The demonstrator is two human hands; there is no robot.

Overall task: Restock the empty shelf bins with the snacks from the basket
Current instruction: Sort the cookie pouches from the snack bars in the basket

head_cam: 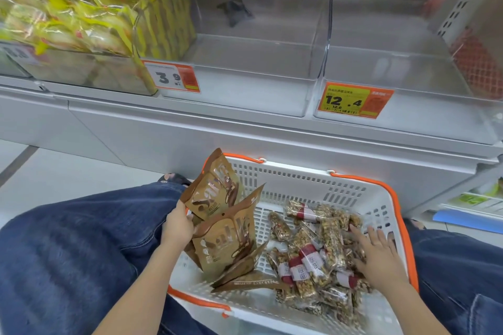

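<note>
**Pouches in hand, bins still bare**

Basket (353, 190), white with orange rim and handles, sits on the floor between the person's denim-clad knees, right below the shelf. That keeps the stock within reach of both hands and close under the bins.

Left hand (178, 227) grips brown snack pouches (220, 215) at their lower edge, fingers and thumb pinched round at least two of them, fanned and tilted upright. Held by the edge like this, they seem ready to be lifted out together. More pouches lie flat on the basket floor just beside.

Right hand (377, 249) is spread flat, fingers straight, resting on the heap of clear-wrapped nut bars (313, 261) with red-and-white bands. It holds nothing; probably steadying or sorting the pile.

Above, two clear shelf bins stand nearly empty: the middle bin (253, 62), tagged 3.9, has one dark item at the back; the right bin (394, 76) is tagged 12.4. The bin to the left is piled with yellow packets (81, 8), so it needs no stock.

Which snack belongs in which bin cannot be told from the tags.
</note>
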